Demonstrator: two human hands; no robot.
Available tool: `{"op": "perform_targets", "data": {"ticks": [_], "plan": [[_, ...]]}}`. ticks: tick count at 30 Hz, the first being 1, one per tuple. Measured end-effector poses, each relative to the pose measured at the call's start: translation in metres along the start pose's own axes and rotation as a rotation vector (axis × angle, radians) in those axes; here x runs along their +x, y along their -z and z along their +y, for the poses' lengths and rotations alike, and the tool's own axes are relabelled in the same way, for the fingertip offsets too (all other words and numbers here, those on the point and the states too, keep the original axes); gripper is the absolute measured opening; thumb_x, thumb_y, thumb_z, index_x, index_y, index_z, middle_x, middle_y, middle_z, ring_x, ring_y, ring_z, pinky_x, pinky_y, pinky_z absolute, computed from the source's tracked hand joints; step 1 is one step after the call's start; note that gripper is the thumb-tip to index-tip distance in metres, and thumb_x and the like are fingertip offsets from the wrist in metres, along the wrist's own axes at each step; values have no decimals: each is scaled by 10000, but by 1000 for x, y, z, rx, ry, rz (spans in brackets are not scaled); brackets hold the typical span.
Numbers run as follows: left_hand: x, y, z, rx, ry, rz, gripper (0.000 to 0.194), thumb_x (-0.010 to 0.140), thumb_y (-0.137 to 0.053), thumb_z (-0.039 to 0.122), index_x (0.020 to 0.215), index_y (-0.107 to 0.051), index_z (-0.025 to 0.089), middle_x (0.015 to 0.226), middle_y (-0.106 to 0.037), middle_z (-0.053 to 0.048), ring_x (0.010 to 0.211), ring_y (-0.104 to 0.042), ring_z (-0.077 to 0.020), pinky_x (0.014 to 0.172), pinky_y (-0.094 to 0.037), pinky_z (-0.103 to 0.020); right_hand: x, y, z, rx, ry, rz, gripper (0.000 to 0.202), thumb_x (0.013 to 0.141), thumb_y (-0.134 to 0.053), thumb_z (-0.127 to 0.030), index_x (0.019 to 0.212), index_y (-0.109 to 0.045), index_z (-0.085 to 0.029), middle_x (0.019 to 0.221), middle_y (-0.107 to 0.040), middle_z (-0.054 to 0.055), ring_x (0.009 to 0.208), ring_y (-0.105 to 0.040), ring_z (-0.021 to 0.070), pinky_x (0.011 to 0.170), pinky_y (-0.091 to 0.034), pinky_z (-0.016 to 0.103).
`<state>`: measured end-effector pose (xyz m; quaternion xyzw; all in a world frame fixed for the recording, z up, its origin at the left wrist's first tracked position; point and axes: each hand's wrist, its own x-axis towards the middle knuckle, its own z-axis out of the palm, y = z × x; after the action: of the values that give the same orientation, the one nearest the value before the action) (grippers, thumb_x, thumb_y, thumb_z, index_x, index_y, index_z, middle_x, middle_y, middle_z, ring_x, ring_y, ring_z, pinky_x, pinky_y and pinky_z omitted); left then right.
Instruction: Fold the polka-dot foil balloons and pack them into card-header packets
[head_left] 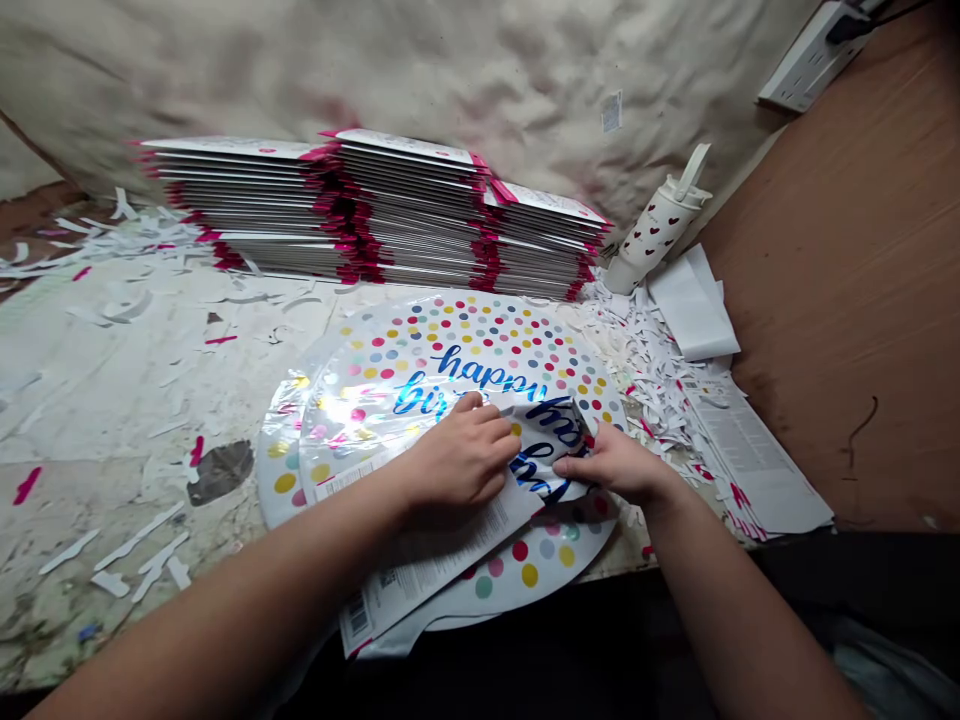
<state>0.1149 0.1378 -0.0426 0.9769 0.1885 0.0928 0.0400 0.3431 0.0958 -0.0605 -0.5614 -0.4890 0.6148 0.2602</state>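
Note:
A pile of flat foil balloons (517,335) with coloured dots and blue "happy birthday" lettering lies in front of me. Across it slants a printed paper packet (442,560) with a barcode at its lower corner. My left hand (461,455) has its fingers curled at the packet's upper part; its fingertips are partly hidden. My right hand (619,462) pinches a folded foil balloon (551,455), thumb on top, at the packet's upper right end. How far the folded foil reaches into the packet is hidden.
Three stacks of white-and-pink packets (420,210) stand along the back wall. A white tumbler with hearts (652,235) leans beside them. Paper scraps (630,340) litter the table, and printed sheets (757,455) lie at the right by a brown panel (862,300).

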Motion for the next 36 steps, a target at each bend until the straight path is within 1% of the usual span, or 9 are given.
{"op": "perform_targets", "data": {"ticks": [4,10,16,22,26,30,33,34,36], "plan": [[0,-1,4,-18,-3,-41,68,749,-459,213,786,-494,169,810,-548,-58,816,-452,-214,838,-292,-402,15,-6,-11,136,-202,18,326,619,-726,-357,826,-621,-128,667,-663,33,595,-619,170,579,-506,303],[0,5,3,-24,85,-44,127,827,-365,168,798,-488,156,825,-531,-70,832,-447,-213,827,-302,-403,24,-30,-21,243,48,279,231,637,-667,-300,737,-491,-189,567,-552,-63,497,-520,79,486,-424,191],[1,8,4,-8,87,-20,154,842,-345,159,814,-496,153,836,-525,-74,828,-441,-211,826,-306,-405,24,-48,-29,-16,107,158,205,609,-649,-160,790,-554,-174,592,-555,-54,493,-488,70,471,-386,186],[-2,16,2,52,92,-11,148,822,-354,148,791,-498,160,810,-519,-66,816,-445,-210,823,-323,-407,13,-30,-39,-166,144,-102,110,641,-552,-87,670,-641,-146,597,-602,-21,540,-527,91,515,-423,207],[-5,36,7,151,233,177,138,816,-356,143,795,-491,161,799,-519,-75,803,-439,-221,812,-341,-433,-6,-25,-38,88,393,265,376,683,-651,-189,1055,-602,-220,934,-658,22,829,-601,144,734,-487,279],[-5,58,26,182,266,516,80,800,-469,156,872,-485,187,926,-553,-86,941,-465,-251,872,-343,-454,-17,-49,-37,380,510,90,373,700,-687,-281,1053,-597,-203,1002,-662,61,926,-610,203,834,-480,367],[-14,68,33,58,447,875,463,718,-666,270,1117,-435,236,1293,-418,-105,1178,-372,-291,973,-298,-475,-22,-58,-43,456,580,154,246,745,-655,-277,974,-618,-195,950,-684,52,917,-621,205,859,-469,374],[-19,70,33,-88,532,905,609,672,-714,313,1190,-401,247,1359,-359,-104,1200,-363,-297,969,-319,-468,-23,-57,-46,459,584,169,278,733,-669,-266,996,-603,-205,958,-683,45,917,-622,203,855,-472,371],[-29,69,28,-566,629,717,676,645,-729,374,1228,-422,226,1345,-408,-110,1144,-447,-295,893,-412,-430,-24,-51,-52,440,573,158,391,699,-701,-252,1060,-553,-228,997,-669,37,929,-616,197,843,-476,358]]}}
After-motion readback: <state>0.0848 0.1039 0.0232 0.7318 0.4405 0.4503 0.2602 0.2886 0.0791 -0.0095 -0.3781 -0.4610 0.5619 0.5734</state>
